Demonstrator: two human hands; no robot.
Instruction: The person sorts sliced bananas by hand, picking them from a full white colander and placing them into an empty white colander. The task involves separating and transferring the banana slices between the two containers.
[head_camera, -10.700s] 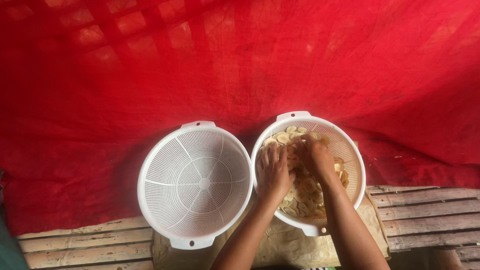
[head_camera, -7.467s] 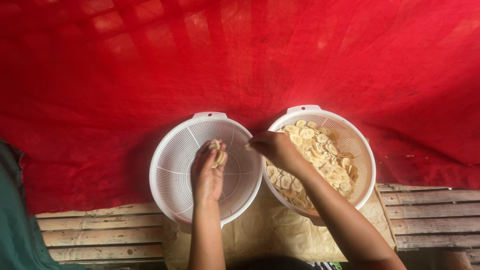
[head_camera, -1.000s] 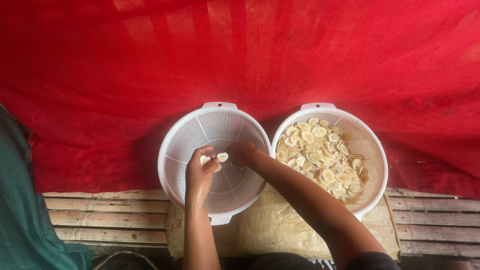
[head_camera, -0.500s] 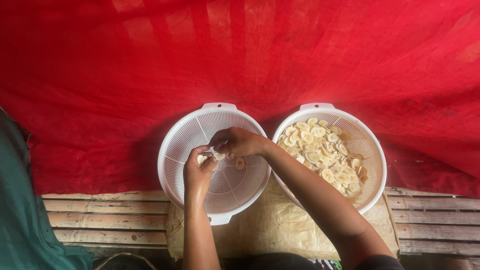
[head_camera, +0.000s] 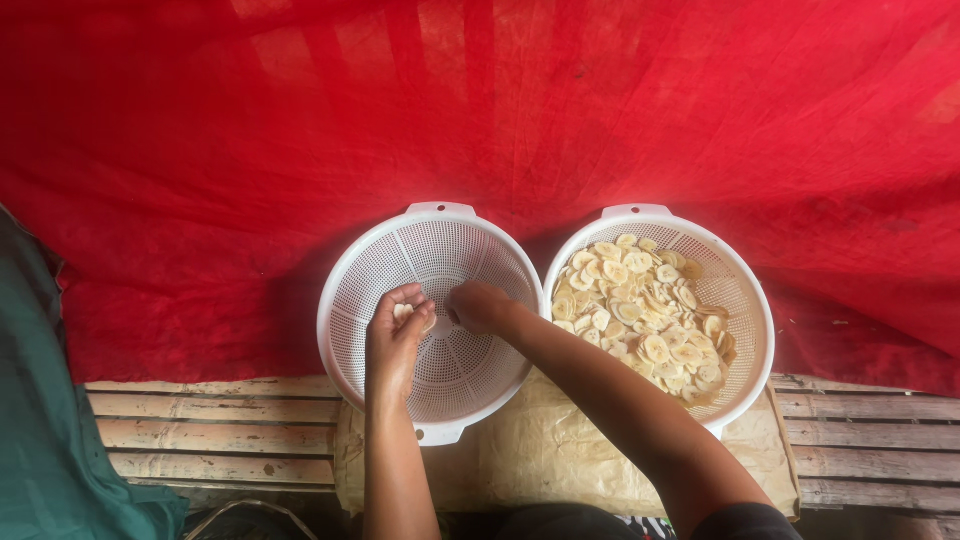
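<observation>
From the head camera, looking straight down: I am working over the empty white colander (head_camera: 432, 310), which I take as my landmark. To do this well, I judge I should keep both hands low over the colander's middle, so that any slice I peel off lands inside its rim and not on the brown paper (head_camera: 545, 455) beneath it. Light fingertip pressure seems best too; these slices look thin and would likely snap if pinched hard.

My left hand (head_camera: 396, 335) sits over the colander's left half, fingers curled nearly closed around a small clump of pale banana slices (head_camera: 404, 312), which peeks out at the fingertips. My right hand (head_camera: 478, 306) reaches in from the colander's right side, arm crossing its lower right rim. Its fingers are bunched close together, just beside my left fingertips; whether they pinch a slice I cannot tell, since the knuckles hide the tips.

Just right of the colander, touching it or nearly so, stands the second colander (head_camera: 752, 330), holding the heap of slices (head_camera: 640, 310). Behind both hangs the red cloth (head_camera: 480, 120); the wooden slats (head_camera: 210, 425) run below the colander.
</observation>
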